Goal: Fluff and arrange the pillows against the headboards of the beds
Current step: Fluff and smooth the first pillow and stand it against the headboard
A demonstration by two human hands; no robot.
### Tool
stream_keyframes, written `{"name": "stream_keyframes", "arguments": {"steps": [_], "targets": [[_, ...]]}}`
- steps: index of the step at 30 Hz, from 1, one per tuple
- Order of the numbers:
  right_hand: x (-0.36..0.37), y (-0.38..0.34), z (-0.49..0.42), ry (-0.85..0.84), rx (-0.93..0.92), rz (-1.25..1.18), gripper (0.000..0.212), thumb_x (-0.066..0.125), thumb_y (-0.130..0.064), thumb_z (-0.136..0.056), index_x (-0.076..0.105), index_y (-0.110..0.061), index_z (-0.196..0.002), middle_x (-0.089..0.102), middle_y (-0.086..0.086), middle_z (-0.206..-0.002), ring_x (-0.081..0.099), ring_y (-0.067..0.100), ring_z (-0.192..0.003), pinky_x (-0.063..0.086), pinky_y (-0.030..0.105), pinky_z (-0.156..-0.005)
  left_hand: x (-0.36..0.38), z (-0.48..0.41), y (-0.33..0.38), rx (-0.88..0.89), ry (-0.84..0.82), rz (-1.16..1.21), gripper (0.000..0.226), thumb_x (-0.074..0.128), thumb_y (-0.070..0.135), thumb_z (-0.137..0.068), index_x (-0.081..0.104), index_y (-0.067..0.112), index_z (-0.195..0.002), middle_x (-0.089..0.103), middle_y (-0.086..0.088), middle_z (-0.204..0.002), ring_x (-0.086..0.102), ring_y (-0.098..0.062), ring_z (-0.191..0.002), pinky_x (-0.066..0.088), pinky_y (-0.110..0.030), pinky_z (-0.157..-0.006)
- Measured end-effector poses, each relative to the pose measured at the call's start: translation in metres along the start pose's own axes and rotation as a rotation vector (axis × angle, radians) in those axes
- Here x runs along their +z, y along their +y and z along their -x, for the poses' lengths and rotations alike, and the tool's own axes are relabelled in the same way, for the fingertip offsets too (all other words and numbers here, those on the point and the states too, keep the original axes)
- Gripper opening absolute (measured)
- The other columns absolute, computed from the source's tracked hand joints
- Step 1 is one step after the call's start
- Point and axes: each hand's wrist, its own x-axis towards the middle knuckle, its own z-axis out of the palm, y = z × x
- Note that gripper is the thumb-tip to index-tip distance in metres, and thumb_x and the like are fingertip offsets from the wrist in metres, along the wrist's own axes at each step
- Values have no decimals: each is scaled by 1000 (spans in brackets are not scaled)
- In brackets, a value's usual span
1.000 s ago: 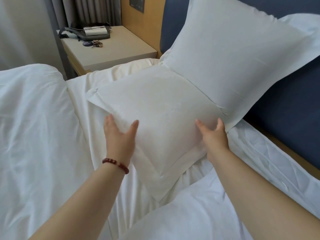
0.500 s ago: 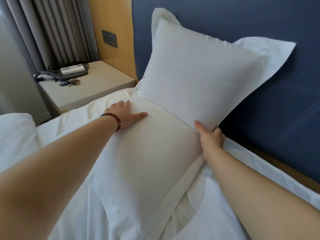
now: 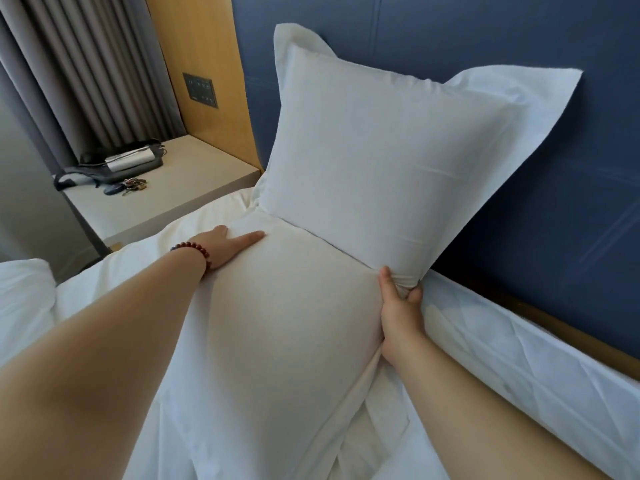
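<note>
Plump white fabric pillow (image 3: 284, 323) looks light and squishy, so grab corners; left hand (image 3: 225, 249) flat at its 10 o'clock, right hand (image 3: 400, 306) pinching the 3 o'clock edge.

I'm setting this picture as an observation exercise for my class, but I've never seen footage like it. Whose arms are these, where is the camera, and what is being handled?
No machine here: a person wears a wide-angle camera on the head, looking down at their own bare arms; that is the only view. An upright pillow leans against the blue headboard; a front pillow lies before it, touching it. The left hand, wearing a bead bracelet, presses flat on the front pillow. The right hand pinches bunched pillow fabric where the two pillows meet; whose corner it is I cannot tell. The nightstand beside the bed carries keys and a dark bag.
</note>
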Motion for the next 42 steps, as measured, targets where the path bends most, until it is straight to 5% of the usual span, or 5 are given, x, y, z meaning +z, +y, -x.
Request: {"name": "stream_keyframes", "arguments": {"steps": [9, 18, 25, 35, 42], "targets": [[-54, -8, 19, 188, -198, 218, 71, 62, -60, -84, 33, -41, -146, 55, -6, -139, 56, 22, -117, 39, 26, -91, 43, 51, 4, 98, 78, -27, 124, 13, 106, -45, 42, 19, -129, 56, -1, -102, 56, -27, -92, 45, -44, -84], [-57, -23, 49, 341, -377, 560, 65, 67, -47, -86, 39, -34, -144, 31, 9, -149, 40, 33, -131, 38, 34, -96, 30, 33, -18, 166, 56, 61, 112, 21, 95, -61, 32, 24, -146, 47, -11, -145, 50, -34, -125, 37, -44, -98], [-7, -35, 77, -92, -826, 806, 39, 70, -34, -87, 67, -18, -122, 38, 3, -152, 24, 16, -145, 21, 27, -117, 17, 5, -56, 109, -34, 214, 90, 33, 83, -81, 42, 19, -144, 43, -9, -150, 41, -32, -135, 28, -44, -113], [85, -63, 37, -690, -784, 1273, 64, 53, -65, -86, 40, -42, -144, 31, -15, -155, 23, 4, -143, 13, 19, -112, 22, -11, -113, -26, -116, 441, 73, 55, 79, -75, 69, 21, -117, 64, -2, -124, 58, -22, -104, 37, -32, -88], [163, -54, 3, -784, -745, 1274, 61, 55, -61, -88, 42, -40, -144, 35, -12, -154, 28, 6, -141, 16, 19, -111, 43, -26, -125, 77, -28, 808, 29, 74, 52, -77, 76, 24, -81, 76, 7, -77, 71, -10, -68, 50, -24, -62]]}}
